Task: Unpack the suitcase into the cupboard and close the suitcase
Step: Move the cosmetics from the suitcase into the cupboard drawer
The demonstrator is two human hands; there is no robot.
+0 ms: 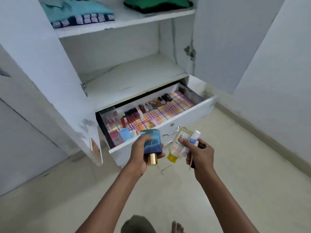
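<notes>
My left hand (143,153) grips a blue perfume bottle (152,143) with a gold cap pointing down toward me. My right hand (199,153) holds a clear bottle with a yellow cap (178,145), a small white tube (195,137) and a thin dark item together. Both hands hover just in front of the open white drawer (185,118) of the cupboard (134,78). The drawer has a plaid liner and a row of small cosmetic bottles (151,106) along its back. The suitcase is out of view.
Folded teal and striped clothes (79,12) and a green garment (158,4) lie on the upper shelf. The middle shelf (131,74) is bare. Cupboard doors (33,64) stand open on both sides. Small boxes (120,135) sit in the drawer's front left corner. My foot (176,227) is on the pale floor.
</notes>
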